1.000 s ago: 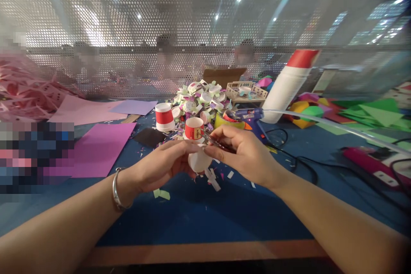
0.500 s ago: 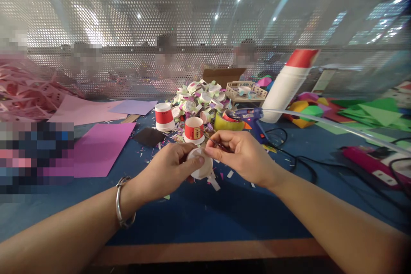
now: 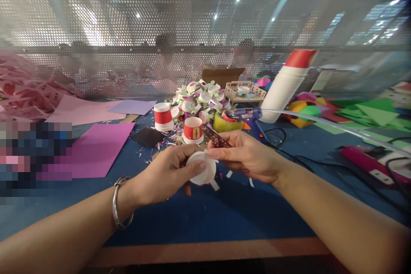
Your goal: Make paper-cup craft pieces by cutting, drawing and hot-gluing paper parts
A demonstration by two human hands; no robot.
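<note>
My left hand is closed on a round white piece, which looks like the base of a paper cup, with the thumb across its face. My right hand grips a slim dark brown, patterned tool; its exact kind does not show. The tool's far end points up and left, and the right thumb lies close to the white piece's upper edge. Just beyond the hands stands a red and white paper cup, with a second paper cup left of it.
Behind the cups rises a heap of small paper pieces. A blue glue gun rests at a yellow-green holder; its cable runs right to a pink power strip. A stack of cups leans behind. Purple paper lies left.
My right hand has turned, so more of the dark tool shows, raised beside the cup. The white piece has tipped to face me more. My left hand keeps its hold.
</note>
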